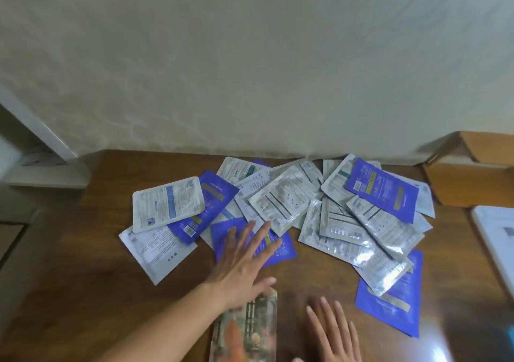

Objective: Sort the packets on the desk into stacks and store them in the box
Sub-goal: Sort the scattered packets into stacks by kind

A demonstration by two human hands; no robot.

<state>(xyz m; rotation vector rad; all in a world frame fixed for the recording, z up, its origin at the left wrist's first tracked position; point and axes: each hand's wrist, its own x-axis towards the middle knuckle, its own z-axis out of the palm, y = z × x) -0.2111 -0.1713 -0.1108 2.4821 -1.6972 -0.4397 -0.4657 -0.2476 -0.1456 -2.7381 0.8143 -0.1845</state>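
The left hand (244, 261) reaches forward from the near edge of the wooden desk (83, 292) with fingers straight and spread, grasping nothing; its fingertips lie over a blue packet (281, 250) at the near side of the pile, though whether they press it or hover just above cannot be told. The forearm crosses a patterned packet (250, 331) that lies lengthwise at the near edge under the wrist. The right hand (333, 331) is low at the near edge, fingers straight and relaxed, holding nothing, with bare wood between it and the pile. The mixed packets (283, 200), silver-white and blue, lie overlapping across the middle of the desk, reaching back to the far edge against the wall (250, 55). A white packet (167, 203) tops the left end of the pile; another blue packet (389, 306) lies at the near right, partly under silver ones. Left of the pile the desk is open wood out to its left edge. The cardboard box (470, 172) stands at the far right corner, flaps open, just beside the pile's right end. A white sheet (498, 239) lies along the right edge, in front of the box.
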